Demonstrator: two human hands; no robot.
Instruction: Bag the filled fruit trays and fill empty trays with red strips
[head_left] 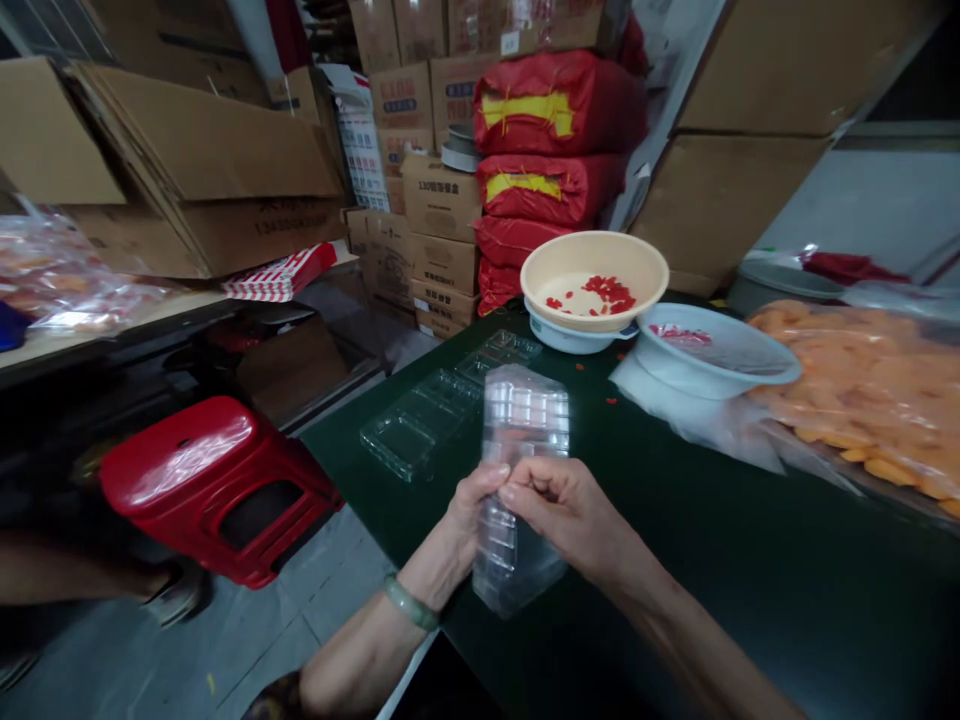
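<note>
Two hands hold a stack of clear plastic trays (523, 415) up over the dark green desk (712, 560). The stack stands tall, with its top end pointing away from the person. You can see right through it. It is shiny and has little square bumps in rows. The trays sit tight, one inside the other.

The left hand (471, 512) grips the left side of the stack, and its fingers (491, 478) curl round the edge. A green bangle (410, 603) is on that wrist. The right hand (564, 510) holds the right side. Its fingers (525, 492) are bent and pressed together, pinching the front of the stack.

More clear trays (420, 420) lie flat on the desk just behind the hands. Farther back is a tan bowl (600, 255) with small red bits in it. A white bowl (712, 350) is beside it. A bag of orange pieces (870, 390) lies on the right. A red stool (210, 480) stands on the floor to the left.
</note>
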